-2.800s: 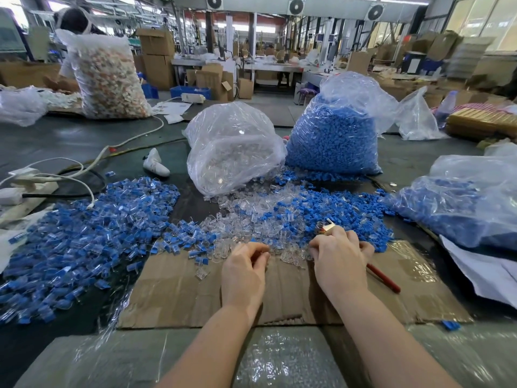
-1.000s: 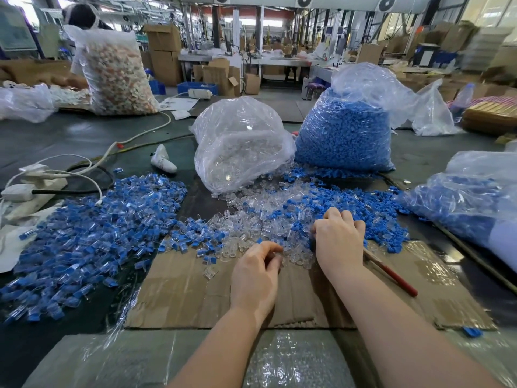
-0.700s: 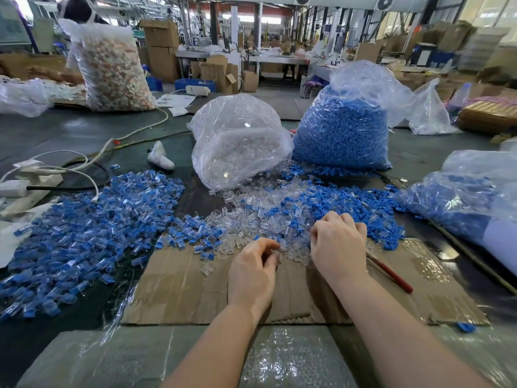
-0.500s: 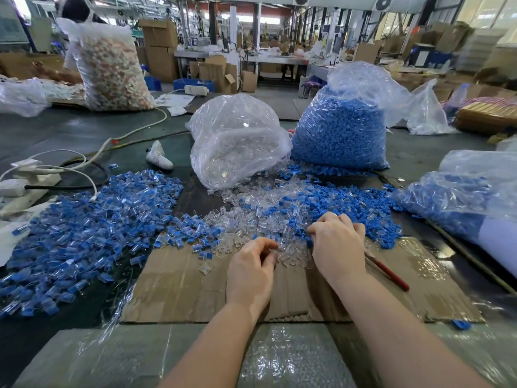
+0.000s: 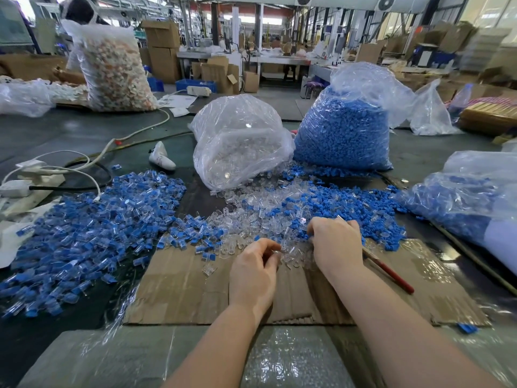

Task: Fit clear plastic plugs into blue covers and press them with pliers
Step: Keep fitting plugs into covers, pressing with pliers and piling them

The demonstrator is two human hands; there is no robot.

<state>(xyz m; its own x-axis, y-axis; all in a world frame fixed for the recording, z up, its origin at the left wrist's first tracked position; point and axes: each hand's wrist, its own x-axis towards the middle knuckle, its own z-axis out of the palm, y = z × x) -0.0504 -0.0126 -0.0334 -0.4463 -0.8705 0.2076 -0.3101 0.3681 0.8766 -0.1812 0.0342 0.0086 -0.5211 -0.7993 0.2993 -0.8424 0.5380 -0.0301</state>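
Judging progress: far from done | stock left: full bags of blue covers (image 5: 342, 135) and clear plastic plugs (image 5: 237, 147), loose mix on bench (image 5: 84, 135) | done: assembled pile (image 5: 84, 233) at left | left hand (image 5: 253, 273) curled, apparently pinching a plug | right hand (image 5: 335, 245) grips pliers (image 5: 387, 271), picking a cover.

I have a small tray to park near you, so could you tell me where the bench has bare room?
Bare cardboard sheet lies left of the left hand; more is bare right of the red-handled pliers. Past both hands, loose clear plugs and blue covers crowd the bench; the assembled pile fills the left.
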